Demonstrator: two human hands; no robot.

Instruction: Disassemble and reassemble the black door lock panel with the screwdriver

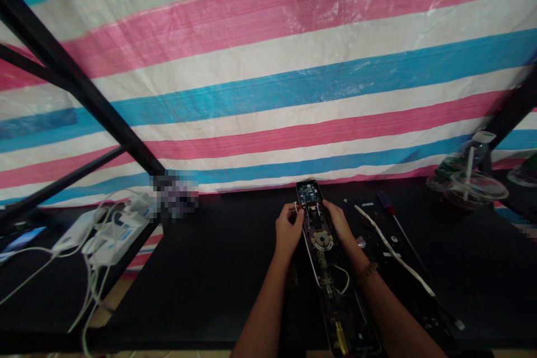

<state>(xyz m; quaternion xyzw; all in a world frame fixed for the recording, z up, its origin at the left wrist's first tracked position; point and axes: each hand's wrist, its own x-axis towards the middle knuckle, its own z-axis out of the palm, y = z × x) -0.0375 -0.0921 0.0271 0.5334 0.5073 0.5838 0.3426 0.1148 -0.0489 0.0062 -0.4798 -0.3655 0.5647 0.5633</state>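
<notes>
A long, narrow black housing, which looks like an opened smart door lock panel, lies lengthwise before me, its inner side up. At its far end shows a blue circuit board; a round metal part sits near the middle and a brass-coloured piece at the near end. My left hand is at the upper left edge, fingertips pinching a thin white wire that runs down that side. Along the opposite edge, my right hand grips the housing, some of its fingers hidden.
Right of the housing lie a white-sleeved cable, a screwdriver and several small parts. A plastic cup with a straw stands at the back right. Left, white chargers and cables crowd another table. A striped tarp hangs behind.
</notes>
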